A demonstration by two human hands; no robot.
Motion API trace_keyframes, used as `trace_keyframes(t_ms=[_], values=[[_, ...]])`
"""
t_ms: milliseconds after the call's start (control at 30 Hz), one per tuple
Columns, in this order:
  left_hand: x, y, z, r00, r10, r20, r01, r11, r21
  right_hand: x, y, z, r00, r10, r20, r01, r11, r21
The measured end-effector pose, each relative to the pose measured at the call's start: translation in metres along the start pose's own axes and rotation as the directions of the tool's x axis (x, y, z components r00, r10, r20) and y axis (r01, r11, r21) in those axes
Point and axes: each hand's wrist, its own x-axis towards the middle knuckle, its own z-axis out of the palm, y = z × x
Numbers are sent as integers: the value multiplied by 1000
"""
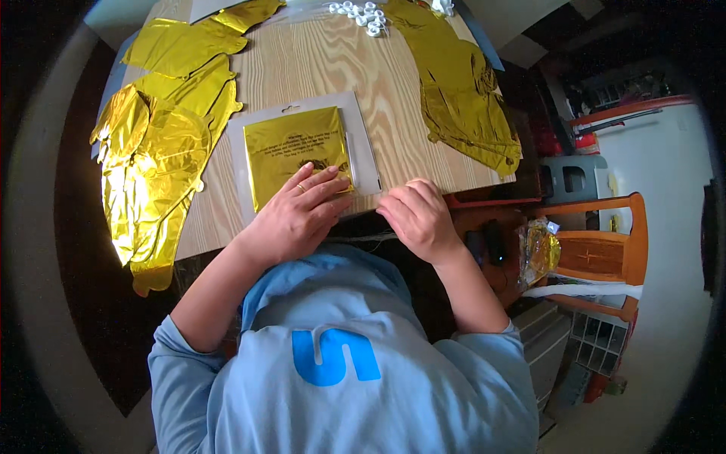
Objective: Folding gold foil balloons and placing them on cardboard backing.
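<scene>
A clear plastic packet [302,147] with folded gold foil inside lies flat on the wooden table [318,64] near its front edge. My left hand [299,216] rests palm down on the packet's lower part, fingers spread, a ring on one finger. My right hand [417,217] sits at the packet's lower right corner by the table edge, its fingers curled and pinching the packet's edge. Both forearms come up from my light blue shirt.
Flat gold foil balloons [159,144] are piled at the table's left and others [461,91] lie at its right. Small white pieces [363,15] sit at the far edge. An orange wooden chair [597,253] with a bag stands to the right.
</scene>
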Motion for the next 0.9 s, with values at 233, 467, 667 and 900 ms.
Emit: trace_keyframes(t_ms=[233, 467, 667, 900], values=[[0, 1, -5, 999, -2, 46, 4, 999, -54, -9, -8, 4, 999, 1, 50, 0, 1000, -26], [-2, 0, -6, 998, 19, 58, -17, 999, -28, -13, -25, -11, 993, 106, 51, -112, 987, 113], [-2, 0, -6, 998, 26, 54, -26, 1000, -9, -1, -9, -5, 991, 89, 96, -91, 996, 16], [-3, -1, -4, 998, 49, 33, -49, 999, 21, -6, -31, -11, 975, 3, 222, -33, 990, 135]])
